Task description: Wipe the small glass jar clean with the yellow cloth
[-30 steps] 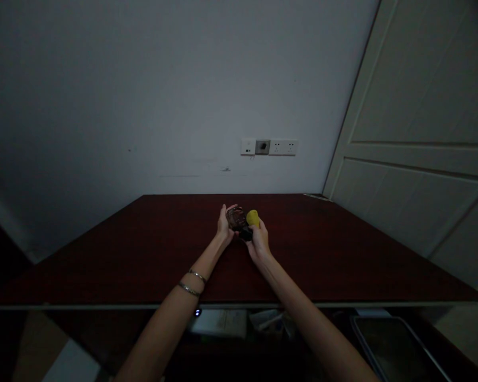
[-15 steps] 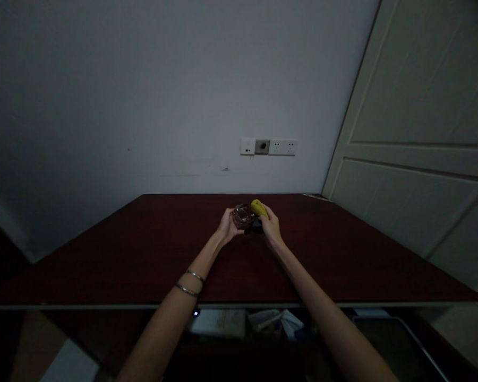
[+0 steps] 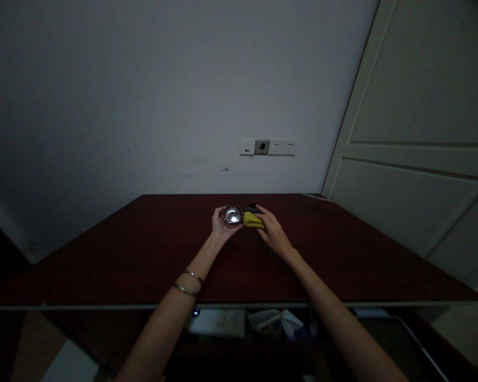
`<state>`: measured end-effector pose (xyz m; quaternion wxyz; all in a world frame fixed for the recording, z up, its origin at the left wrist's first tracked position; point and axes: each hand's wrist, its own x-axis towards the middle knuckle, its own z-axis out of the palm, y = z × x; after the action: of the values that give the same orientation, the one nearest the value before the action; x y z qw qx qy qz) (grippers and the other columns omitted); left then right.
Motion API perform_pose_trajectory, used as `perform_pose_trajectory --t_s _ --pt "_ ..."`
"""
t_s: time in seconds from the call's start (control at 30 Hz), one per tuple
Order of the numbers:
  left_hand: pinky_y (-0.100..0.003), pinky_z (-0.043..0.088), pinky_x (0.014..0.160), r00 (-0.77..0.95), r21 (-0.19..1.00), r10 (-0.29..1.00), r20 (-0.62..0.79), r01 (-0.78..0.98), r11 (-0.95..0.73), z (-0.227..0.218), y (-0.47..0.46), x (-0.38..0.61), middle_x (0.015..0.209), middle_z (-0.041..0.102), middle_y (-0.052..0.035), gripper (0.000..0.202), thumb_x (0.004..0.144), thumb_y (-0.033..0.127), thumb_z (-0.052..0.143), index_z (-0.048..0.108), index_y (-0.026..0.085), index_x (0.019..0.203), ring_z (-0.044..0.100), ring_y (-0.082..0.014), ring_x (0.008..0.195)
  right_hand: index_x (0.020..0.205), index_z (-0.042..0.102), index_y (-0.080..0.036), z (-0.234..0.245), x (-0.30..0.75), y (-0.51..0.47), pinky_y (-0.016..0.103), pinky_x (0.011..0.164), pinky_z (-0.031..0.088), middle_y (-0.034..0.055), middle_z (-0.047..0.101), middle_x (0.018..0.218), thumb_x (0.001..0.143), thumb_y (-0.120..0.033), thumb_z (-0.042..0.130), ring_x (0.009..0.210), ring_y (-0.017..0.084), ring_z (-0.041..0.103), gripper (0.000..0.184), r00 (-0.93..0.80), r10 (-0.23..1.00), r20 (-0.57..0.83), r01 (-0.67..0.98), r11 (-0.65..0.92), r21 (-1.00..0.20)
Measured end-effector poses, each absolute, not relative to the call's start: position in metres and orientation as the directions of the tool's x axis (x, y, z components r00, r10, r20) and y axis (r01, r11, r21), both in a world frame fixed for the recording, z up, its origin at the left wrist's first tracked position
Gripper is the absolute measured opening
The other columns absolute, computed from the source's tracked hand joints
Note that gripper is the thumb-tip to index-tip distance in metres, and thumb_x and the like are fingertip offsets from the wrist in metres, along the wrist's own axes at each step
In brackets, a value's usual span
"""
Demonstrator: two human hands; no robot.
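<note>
A small shiny metal bowl (image 3: pixel 231 215) is held over the far middle of the dark red table (image 3: pixel 143 254), with my left hand (image 3: pixel 220 225) wrapped round its left and lower side. Two thin bangles sit on that forearm. Right beside the bowl, my right hand (image 3: pixel 271 229) grips a yellow cloth (image 3: pixel 252 219) with a dark part behind it. The cloth touches the bowl's right rim.
A white wall with a socket strip (image 3: pixel 268 147) rises behind the table. A pale panelled door (image 3: pixel 418 132) stands at the right. Under the table's front edge lie a white box (image 3: pixel 219 322) and some crumpled wrappers (image 3: pixel 276 321).
Both hands moved farther from me. The bowl turned so its bright inside shows. The yellow cloth went from upright in the right hand to lying flat against the bowl's right side.
</note>
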<state>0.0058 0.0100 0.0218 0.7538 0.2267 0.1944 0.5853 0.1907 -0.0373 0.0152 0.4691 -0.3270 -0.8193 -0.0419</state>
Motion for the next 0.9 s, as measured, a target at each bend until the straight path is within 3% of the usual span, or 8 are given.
perform_pose_trajectory --t_s 0.2,0.33,0.57,0.77,0.9 --pt "-0.043 0.048 0.070 0.307 0.525 0.952 -0.020 -0.806 0.271 0.019 0.011 0.008 0.082 0.064 -0.0097 0.030 0.069 0.037 0.052 0.059 0.013 0.086 0.061 -0.0248 0.079 0.094 0.048 -0.011 0.025 0.200 -0.039 0.053 0.099 0.031 0.0204 0.023 0.139 0.068 -0.007 0.046 0.130 0.029 0.019 0.026 -0.528 0.363 0.767 0.643 0.761 0.082" --pt "-0.042 0.047 0.069 0.337 0.536 0.939 -0.076 -0.780 0.323 0.016 0.013 0.013 0.081 0.064 -0.0109 0.036 0.068 0.045 0.055 0.059 0.013 0.084 0.061 -0.0247 0.076 0.096 0.047 -0.009 0.028 0.200 -0.033 0.052 0.099 0.033 0.0213 0.026 0.138 0.072 -0.008 0.044 0.130 0.028 0.018 0.024 -0.556 0.318 0.768 0.639 0.754 0.150" --pt "-0.041 0.047 0.070 0.330 0.505 0.943 -0.033 -0.809 0.301 0.016 0.010 0.014 0.077 0.065 -0.0081 0.029 0.070 0.039 0.054 0.061 0.013 0.082 0.061 -0.0235 0.074 0.127 0.030 -0.008 0.031 0.195 -0.027 0.046 0.101 0.034 0.0178 0.031 0.136 0.080 -0.008 0.039 0.130 0.023 0.022 0.048 -0.590 0.326 0.739 0.638 0.749 0.179" --pt "-0.036 0.047 0.068 0.364 0.494 0.931 -0.018 -0.806 0.325 0.014 0.010 0.016 0.074 0.066 -0.0079 0.023 0.069 0.032 0.056 0.062 0.012 0.078 0.061 -0.0200 0.068 0.125 0.039 -0.010 0.042 0.189 -0.024 0.045 0.101 0.035 0.0152 0.040 0.132 0.085 -0.008 0.036 0.129 0.023 0.023 0.040 -0.782 0.220 0.583 0.515 0.755 0.406" --pt "-0.032 0.047 0.062 0.343 0.494 0.939 -0.001 -0.817 0.299 0.013 0.010 0.017 0.067 0.064 -0.0047 0.013 0.067 0.025 0.056 0.061 0.013 0.072 0.060 -0.0170 0.060 0.123 0.041 -0.010 0.051 0.188 -0.018 0.041 0.097 0.038 0.0141 0.045 0.128 0.086 -0.011 0.037 0.126 0.021 0.031 0.037 -0.878 0.168 0.449 0.410 0.747 0.523"
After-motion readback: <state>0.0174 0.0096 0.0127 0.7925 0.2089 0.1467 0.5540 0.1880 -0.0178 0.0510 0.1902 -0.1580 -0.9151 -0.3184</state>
